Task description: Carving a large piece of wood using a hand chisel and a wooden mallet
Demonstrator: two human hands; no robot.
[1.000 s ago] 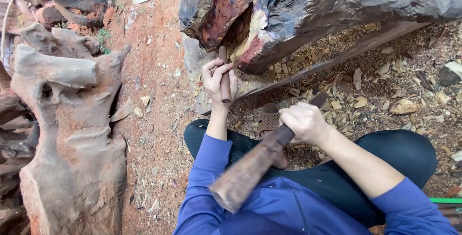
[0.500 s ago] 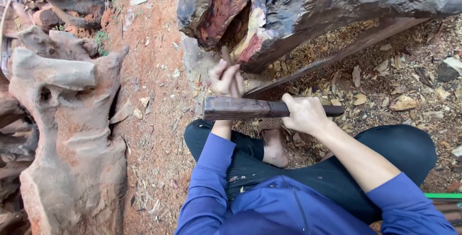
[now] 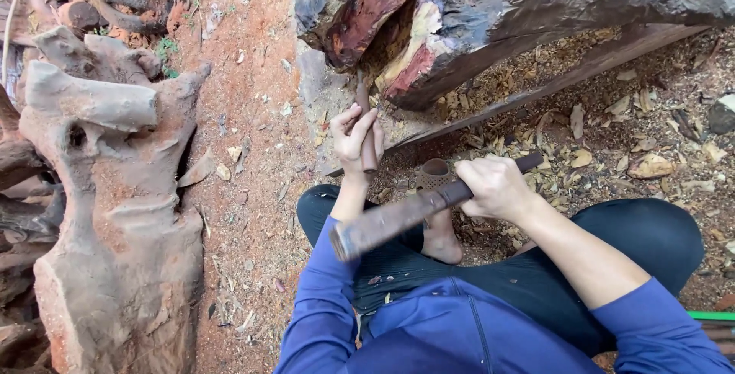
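Currently, left hand [image 3: 356, 138] clamps slim brown chisel [image 3: 367, 125] against dark reddish carved log [image 3: 490, 14]; right hand [image 3: 494, 188] grips long wooden mallet [image 3: 413, 212] below log.

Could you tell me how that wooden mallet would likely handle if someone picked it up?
The mallet looks like solid wood, so probably stiff and head-heavy. Its rough, rounded club may grip well but roll if laid down.

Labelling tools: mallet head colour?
Weathered grey-brown wood, mallet in right hand; head view.
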